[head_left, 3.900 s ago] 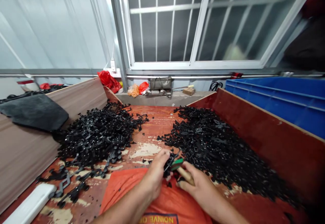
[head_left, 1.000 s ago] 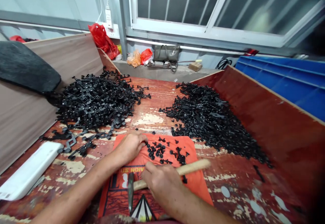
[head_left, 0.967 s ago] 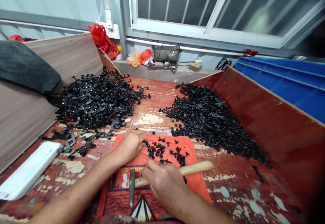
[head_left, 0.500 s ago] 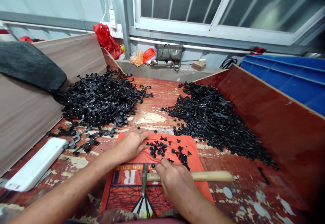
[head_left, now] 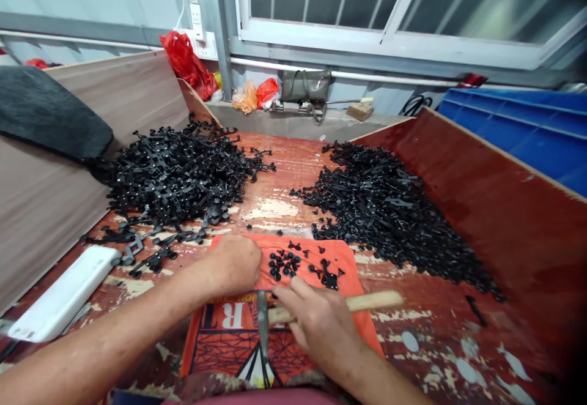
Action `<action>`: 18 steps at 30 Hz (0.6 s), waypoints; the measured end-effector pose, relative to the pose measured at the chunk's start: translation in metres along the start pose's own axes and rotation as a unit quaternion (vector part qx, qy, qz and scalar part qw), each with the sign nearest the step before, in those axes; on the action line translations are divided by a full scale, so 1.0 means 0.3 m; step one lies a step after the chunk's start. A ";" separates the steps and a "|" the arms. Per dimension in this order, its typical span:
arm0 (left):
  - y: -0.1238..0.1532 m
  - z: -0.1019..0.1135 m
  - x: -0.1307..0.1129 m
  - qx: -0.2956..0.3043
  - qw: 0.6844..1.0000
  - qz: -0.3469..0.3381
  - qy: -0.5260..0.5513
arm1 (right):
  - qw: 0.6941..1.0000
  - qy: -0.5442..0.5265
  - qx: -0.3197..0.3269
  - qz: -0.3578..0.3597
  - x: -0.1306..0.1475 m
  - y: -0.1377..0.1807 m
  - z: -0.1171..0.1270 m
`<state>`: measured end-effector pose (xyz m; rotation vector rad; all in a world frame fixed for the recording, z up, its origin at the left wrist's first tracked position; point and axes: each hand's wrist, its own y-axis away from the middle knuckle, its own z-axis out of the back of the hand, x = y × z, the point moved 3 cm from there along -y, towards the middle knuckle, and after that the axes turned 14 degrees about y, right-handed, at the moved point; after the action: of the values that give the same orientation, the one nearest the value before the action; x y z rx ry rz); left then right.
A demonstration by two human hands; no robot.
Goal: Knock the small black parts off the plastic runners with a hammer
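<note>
Reading from the left, the white case and the left pile of black parts show no clear change since a second ago. Your left hand, over the left part of the orange cloth, has altered: half a second ago its fingers reached out to the right, and now they are curled in like a fist. To its right, the small black pieces lie loose on the cloth, much as they did then; about four seconds ago your two hands were together over this spot. The hammer handle, nearly level half a second ago, now slants upward to the right. In my judgement, this leaves the pieces within reach of both hands, with the hammer being carried rather than swung.

As to pose, your left forearm enters from the lower left, back of the hand uppermost. Whether those bent fingers hold a piece, pinch cloth or close on nothing, I cannot tell. Your right hand is palm down, wrapped over the wooden handle, its fingertips pointing left just short of the pieces; contact with one is not clear. A small black clump lies just beyond your right knuckles, and the right pile of black parts lies farther off.
</note>
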<state>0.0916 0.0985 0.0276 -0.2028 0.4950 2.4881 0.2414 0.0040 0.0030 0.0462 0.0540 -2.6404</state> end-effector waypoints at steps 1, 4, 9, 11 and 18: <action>-0.003 0.003 -0.009 0.006 1.000 -0.003 -0.007 | 1.000 0.002 -0.008 -0.011 -0.013 -0.011 0.010; -0.012 0.022 -0.002 -0.007 1.000 -0.011 -0.008 | 0.999 0.037 -0.025 -0.016 -0.028 -0.059 0.007; -0.028 0.017 0.045 -0.053 0.993 -0.072 0.076 | 0.997 0.063 -0.031 0.011 -0.023 -0.092 -0.052; -0.038 -0.022 0.043 -0.029 0.976 -0.133 0.169 | 0.997 0.060 -0.036 0.011 -0.033 -0.069 -0.054; -0.046 -0.113 0.030 -0.064 0.964 -0.191 0.175 | 0.996 0.066 -0.003 0.062 -0.046 -0.022 -0.041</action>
<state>0.0935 0.1004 -0.0099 -0.7290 0.3908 2.1086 0.2507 0.0170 -0.0086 0.2164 0.1004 -2.5101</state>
